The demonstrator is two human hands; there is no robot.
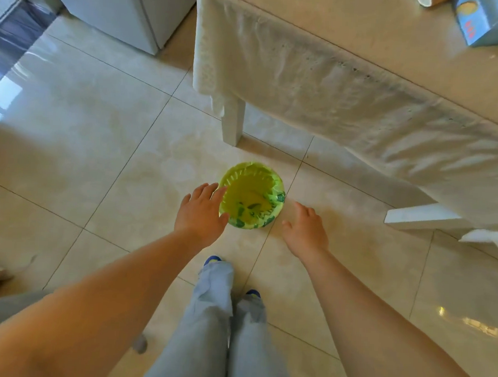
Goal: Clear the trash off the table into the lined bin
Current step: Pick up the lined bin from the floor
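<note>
bin (251, 195) liner: yellow-green, dark green leaf print on outer wall. floor (98, 150): glossy beige tile, thin dark grout lines. table (397, 40): cream top, white legs, pale cloth. box (482, 20): light blue, red marks. trousers (213, 317): pale grey-blue. shoes (213, 259): blue.

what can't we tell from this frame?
- Head view: bin contents; dark shapes at the bottom, too small to identify through the green liner.
- Table: cut by the top and right edges, so the remaining trash is unknown. Blue box partly cropped.
- Left hand touching the rim or just above it: unclear.
- Right hand: palm hidden.
</note>
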